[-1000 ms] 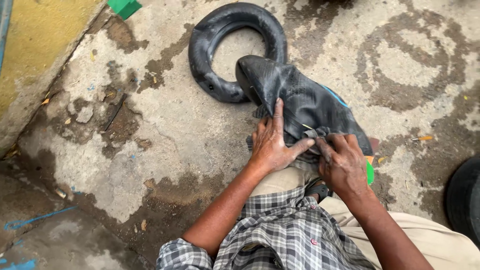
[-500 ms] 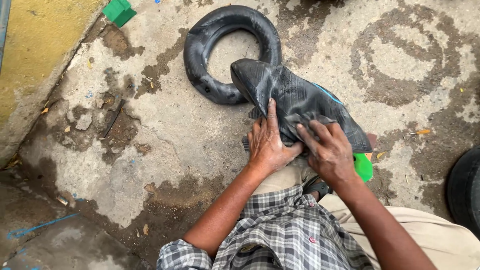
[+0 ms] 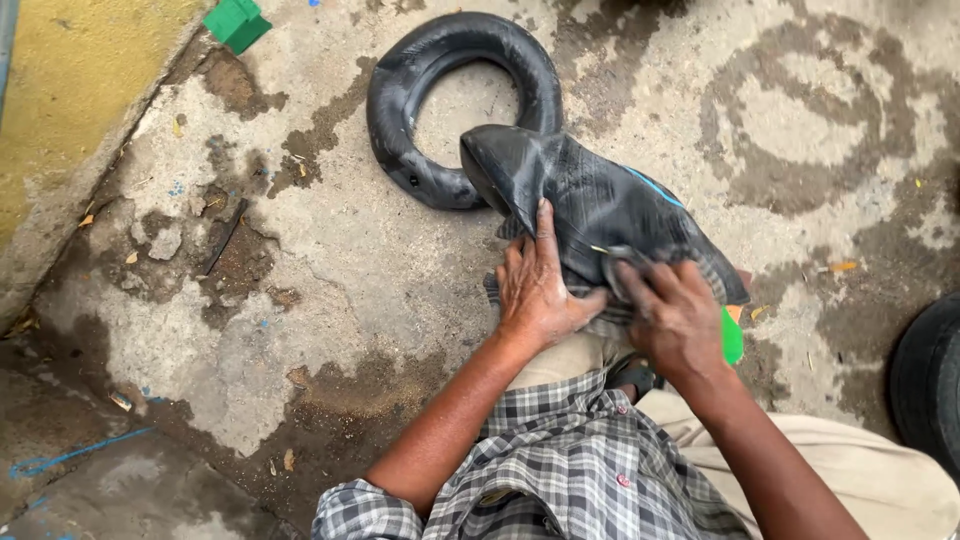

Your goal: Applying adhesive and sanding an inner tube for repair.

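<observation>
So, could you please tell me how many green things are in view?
2: a green block at the top left, and a green piece under the tube's right end. Others may be hidden.
</observation>
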